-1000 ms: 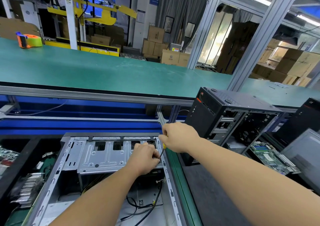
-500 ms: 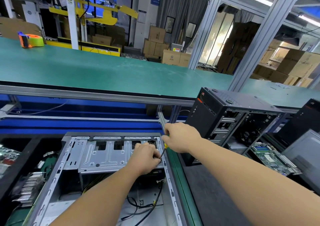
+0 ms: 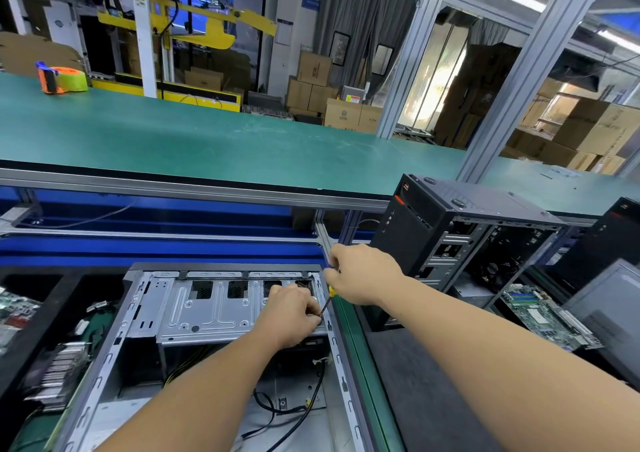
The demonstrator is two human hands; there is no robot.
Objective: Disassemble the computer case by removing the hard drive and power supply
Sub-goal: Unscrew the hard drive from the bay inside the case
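An open grey computer case (image 3: 138, 313) lies on its side below me. Its silver drive cage (image 3: 207, 313) spans the far end. My right hand (image 3: 360, 275) grips a screwdriver (image 3: 327, 304) with a yellow handle, whose dark shaft slants down to the cage's right end. My left hand (image 3: 291, 316) rests with curled fingers on that corner, pinching at the screwdriver tip; what it holds is hidden. Black and yellow cables (image 3: 294, 403) run along the case floor. No hard drive or power supply shows.
A black tower case (image 3: 450, 229) stands open at the right, a loose motherboard (image 3: 540, 313) beside it and another tower (image 3: 620, 243) behind. Circuit boards (image 3: 52, 372) lie at the left. A green bench (image 3: 207, 139) with an orange tape dispenser (image 3: 60, 79) runs across beyond.
My right hand with the screwdriver has shifted slightly right and up. My left hand stays on the cage corner.
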